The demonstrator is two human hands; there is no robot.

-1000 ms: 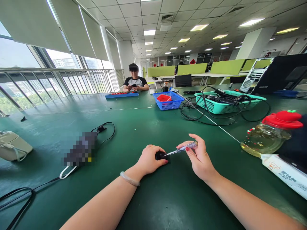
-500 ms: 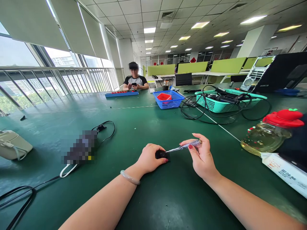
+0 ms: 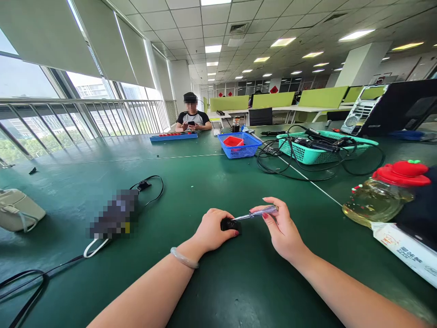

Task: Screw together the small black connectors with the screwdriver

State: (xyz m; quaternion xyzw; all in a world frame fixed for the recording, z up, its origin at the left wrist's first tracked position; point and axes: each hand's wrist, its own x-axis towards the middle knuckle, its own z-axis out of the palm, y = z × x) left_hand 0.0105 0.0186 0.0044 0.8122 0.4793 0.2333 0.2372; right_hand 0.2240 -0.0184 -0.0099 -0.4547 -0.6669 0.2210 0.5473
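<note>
My left hand rests on the green table, fingers curled over a small black part and pressing it down. My right hand pinches a clear-handled screwdriver between thumb and fingers. Its metal tip reaches left onto the top of the black part. A pale bangle sits on my left wrist.
A blurred dark device with a black cable lies to the left, a beige case further left. A red-capped jar and a white packet lie right. Blue basket, teal basket of cables, a seated person beyond.
The screwdriver in my right hand shifted slightly left and lower, its tip staying on the black part. My left hand kept its hold.
</note>
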